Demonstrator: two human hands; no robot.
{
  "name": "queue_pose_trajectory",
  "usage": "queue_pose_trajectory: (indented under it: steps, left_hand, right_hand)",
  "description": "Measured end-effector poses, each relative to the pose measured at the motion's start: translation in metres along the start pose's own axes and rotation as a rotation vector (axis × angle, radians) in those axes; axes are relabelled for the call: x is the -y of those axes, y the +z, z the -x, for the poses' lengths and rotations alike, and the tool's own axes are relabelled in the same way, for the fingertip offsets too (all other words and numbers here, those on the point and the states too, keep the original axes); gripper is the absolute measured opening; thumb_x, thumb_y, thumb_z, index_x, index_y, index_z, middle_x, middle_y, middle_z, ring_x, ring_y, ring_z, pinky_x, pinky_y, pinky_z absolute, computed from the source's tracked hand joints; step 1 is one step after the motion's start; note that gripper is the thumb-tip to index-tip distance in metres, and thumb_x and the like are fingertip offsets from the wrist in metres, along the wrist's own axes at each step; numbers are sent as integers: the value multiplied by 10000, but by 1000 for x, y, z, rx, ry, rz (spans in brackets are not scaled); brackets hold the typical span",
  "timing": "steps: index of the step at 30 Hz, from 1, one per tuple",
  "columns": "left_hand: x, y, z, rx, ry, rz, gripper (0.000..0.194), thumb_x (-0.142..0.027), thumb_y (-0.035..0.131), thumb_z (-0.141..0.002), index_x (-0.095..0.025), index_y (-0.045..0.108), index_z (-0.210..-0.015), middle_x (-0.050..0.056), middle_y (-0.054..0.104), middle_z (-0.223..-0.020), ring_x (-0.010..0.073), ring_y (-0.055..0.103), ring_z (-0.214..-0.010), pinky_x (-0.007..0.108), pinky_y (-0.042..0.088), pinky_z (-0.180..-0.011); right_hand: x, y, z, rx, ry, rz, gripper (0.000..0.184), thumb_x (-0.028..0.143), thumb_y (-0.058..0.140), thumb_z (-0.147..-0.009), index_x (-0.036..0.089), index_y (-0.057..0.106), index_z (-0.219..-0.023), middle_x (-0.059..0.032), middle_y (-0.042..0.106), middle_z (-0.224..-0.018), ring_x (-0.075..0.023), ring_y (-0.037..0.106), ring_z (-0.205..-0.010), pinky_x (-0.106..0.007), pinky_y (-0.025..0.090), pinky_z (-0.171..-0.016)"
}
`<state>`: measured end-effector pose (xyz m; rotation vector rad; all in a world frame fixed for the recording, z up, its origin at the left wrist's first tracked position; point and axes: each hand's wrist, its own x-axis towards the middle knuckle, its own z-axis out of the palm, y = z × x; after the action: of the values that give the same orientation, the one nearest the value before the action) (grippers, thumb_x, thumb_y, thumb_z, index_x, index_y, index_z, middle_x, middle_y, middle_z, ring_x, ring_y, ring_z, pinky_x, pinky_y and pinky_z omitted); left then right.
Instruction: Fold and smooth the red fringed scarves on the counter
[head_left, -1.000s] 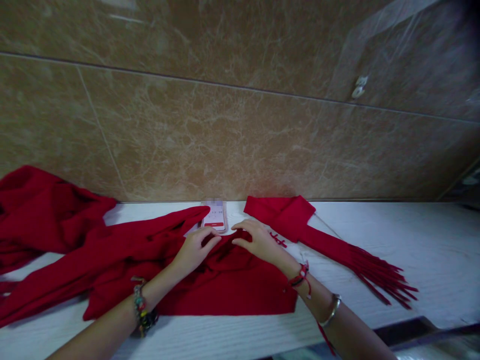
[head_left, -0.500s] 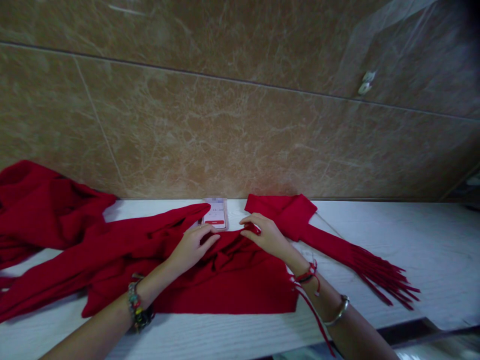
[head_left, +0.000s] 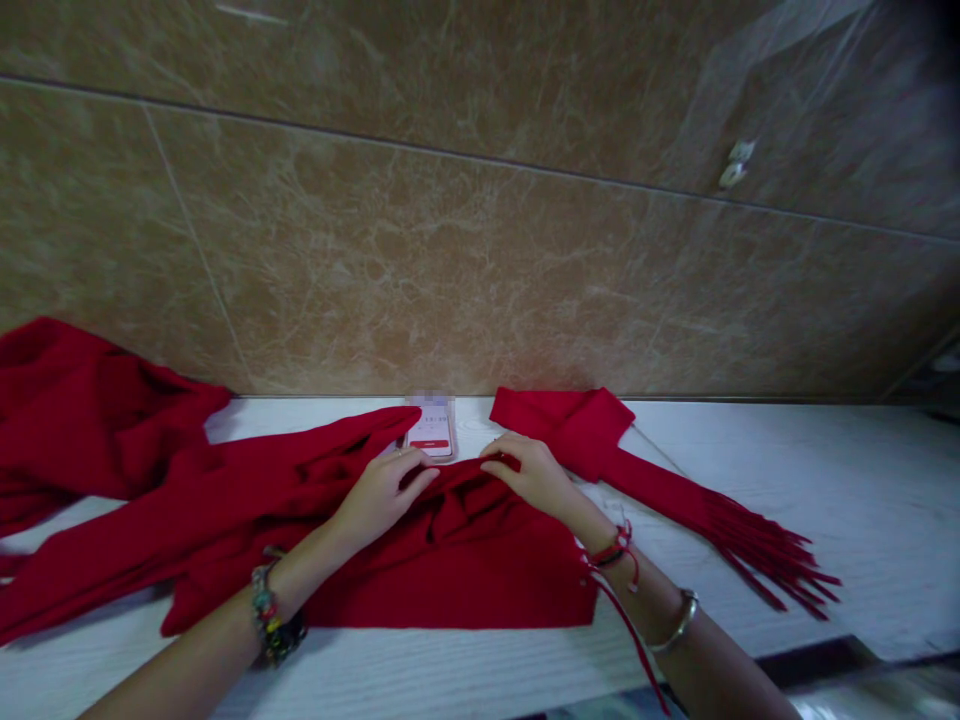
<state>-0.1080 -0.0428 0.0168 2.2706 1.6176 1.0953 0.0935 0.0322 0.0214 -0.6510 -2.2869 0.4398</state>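
A long red scarf [head_left: 450, 570] lies spread over a white table [head_left: 862, 500], bunched in the middle. My left hand [head_left: 379, 495] rests on the bunched cloth with its fingers curled, pinching a fold near the far edge. My right hand [head_left: 529, 470] grips the cloth's far edge just to the right of it. The scarf's fringed end [head_left: 757, 545] trails off to the right. A phone [head_left: 430, 430] with a lit screen lies flat just beyond both hands, against the wall.
More red cloth [head_left: 82, 420] is heaped at the left against the brown marble wall [head_left: 450, 250]. The table's near edge runs along the bottom, with a dark gap [head_left: 825, 660] at the lower right.
My right hand has slid a little away from me to the cloth's far edge and closed on it. The left hand has barely moved. The cloth between them has bunched higher.
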Motion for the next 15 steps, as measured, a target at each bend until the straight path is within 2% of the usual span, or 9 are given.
queue_pose_trajectory:
  steps: [3, 4, 6, 7, 9, 12, 15]
  left_hand:
    - [-4, 3, 0, 21, 14, 21, 220, -334, 430, -809, -195, 585, -740, 24, 627, -749, 157, 556, -709, 266, 425, -691]
    - [-5, 3, 0, 26, 22, 26, 217, -331, 431, -809, -197, 586, -738, 23, 627, -748, 155, 557, -706, 263, 428, -687]
    - [-7, 3, 1, 33, 33, 29, 214, -325, 431, -809, -199, 591, -743, 24, 630, -752, 156, 560, -709, 263, 431, -685]
    - [-7, 3, 1, 34, 36, 28, 214, -324, 432, -809, -199, 594, -749, 24, 633, -759, 158, 563, -716, 265, 432, -689]
    - [-6, 1, 1, 31, 35, 16, 213, -326, 436, -808, -199, 600, -758, 25, 639, -772, 162, 569, -732, 267, 431, -700]
    - [-2, -3, 0, 17, 26, -12, 211, -324, 442, -807, -199, 602, -752, 22, 640, -764, 164, 573, -723, 264, 427, -694]
    - [-1, -4, -1, -8, 17, -19, 211, -317, 443, -807, -195, 602, -744, 19, 642, -749, 164, 572, -698, 262, 425, -677]
  right_hand:
    - [10, 9, 1, 25, -151, 52, 340, 281, 646, -710, 206, 570, -1033, -60, 622, -995, -188, 526, -955, -369, 362, -880]
    - [13, 13, 1, 41, -181, 72, 334, 278, 638, -719, 214, 567, -1038, -56, 622, -1000, -187, 524, -959, -391, 331, -911]
    - [17, 19, 1, 61, -205, 95, 167, 229, 587, -766, 214, 608, -931, -35, 650, -891, -170, 556, -869, -399, 314, -919]
    - [17, 20, 1, 53, -195, 93, 96, 197, 562, -782, 206, 624, -855, -27, 657, -818, -160, 567, -812, -383, 336, -895]
    - [13, 17, 0, 6, -136, 63, 100, 156, 538, -788, 184, 625, -747, -26, 652, -726, -149, 572, -727, -323, 402, -795]
    - [1, 6, -1, -63, 14, 21, 105, 149, 538, -776, 175, 617, -713, -30, 648, -711, -148, 575, -677, -261, 434, -647]
    - [-5, 0, -1, -78, 79, 44, 98, 168, 529, -782, 177, 616, -738, -33, 643, -722, -154, 574, -671, -268, 435, -634]
